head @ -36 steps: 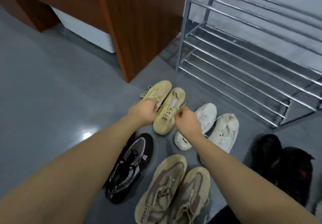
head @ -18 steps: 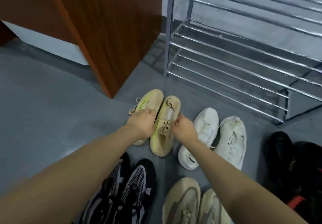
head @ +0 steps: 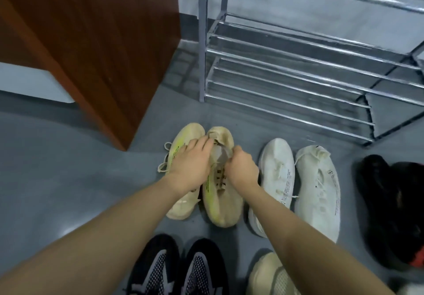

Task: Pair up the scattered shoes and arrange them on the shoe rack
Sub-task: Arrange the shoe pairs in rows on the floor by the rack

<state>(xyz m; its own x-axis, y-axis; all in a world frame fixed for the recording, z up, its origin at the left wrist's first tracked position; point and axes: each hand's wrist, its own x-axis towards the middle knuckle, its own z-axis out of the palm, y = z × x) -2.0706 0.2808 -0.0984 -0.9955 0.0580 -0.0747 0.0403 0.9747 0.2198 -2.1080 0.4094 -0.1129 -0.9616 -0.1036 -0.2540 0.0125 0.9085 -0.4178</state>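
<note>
While lying paired on the grey floor [head: 68, 180] at 7 o'clock of the shoe rack [head: 298, 83], looking light and soft-knit; left hand [head: 190, 168] curling over the left beige-and-yellow sneaker [head: 185, 205], right hand [head: 241, 168] pinching the right beige-and-yellow sneaker [head: 223, 205] at its collar, likely the firmest hold.

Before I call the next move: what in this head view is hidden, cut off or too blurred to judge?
- Left hand covers the left yellow shoe's opening; its grip there is unclear.
- Right hand's fingertips are hidden inside the right yellow shoe.
- Black mesh pair and tan shoe: cut by the bottom edge.
- Black shoes at right: dark, blurred, pairing unclear.
- Shoe rack's upper tiers: cut off, motion-blurred.
</note>
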